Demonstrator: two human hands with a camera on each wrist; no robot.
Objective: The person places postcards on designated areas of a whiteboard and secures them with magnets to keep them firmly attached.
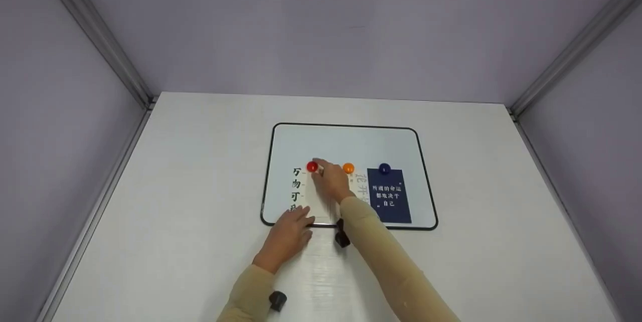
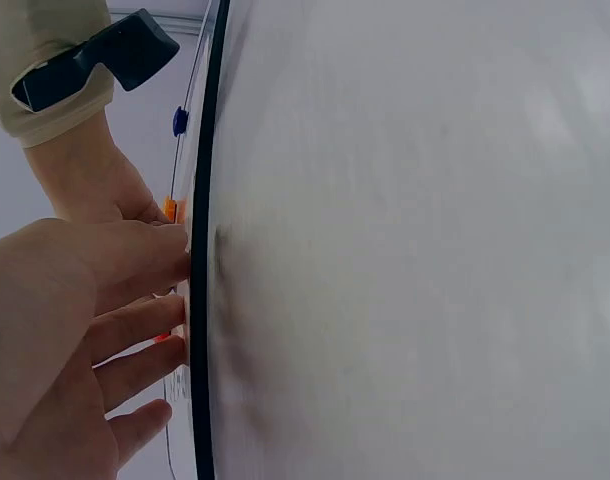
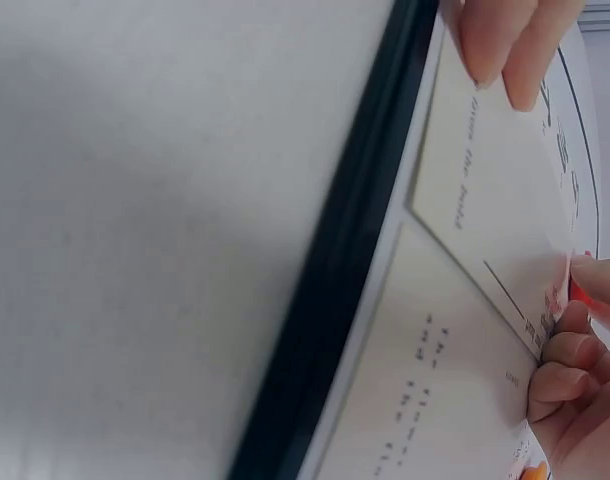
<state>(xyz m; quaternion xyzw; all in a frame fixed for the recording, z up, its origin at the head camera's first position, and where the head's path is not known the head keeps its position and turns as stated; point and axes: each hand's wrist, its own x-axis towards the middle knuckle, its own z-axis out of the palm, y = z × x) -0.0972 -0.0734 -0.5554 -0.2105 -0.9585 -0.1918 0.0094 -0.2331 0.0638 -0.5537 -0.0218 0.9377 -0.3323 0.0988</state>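
Note:
A framed whiteboard (image 1: 346, 144) lies on the table. My right hand (image 1: 333, 179) pinches a round red magnet (image 1: 312, 166) at the top of a cream card (image 1: 318, 200) with black characters; its other fingers are curled in the right wrist view. My left hand (image 1: 288, 234) rests its outstretched fingers on the lower edge of that card, by the board's frame. This card overlaps the edge of a pale middle card (image 3: 425, 390), partly hidden by my right arm. An orange magnet (image 1: 348, 168) sits at the middle card's top.
On the right of the board lies a navy card (image 1: 393, 211) with white characters, a dark blue magnet (image 1: 384, 168) at its top. A black device (image 1: 342, 236) is on the right wrist, another black device (image 1: 278, 300) on the left. Walls enclose the white table (image 1: 210, 161).

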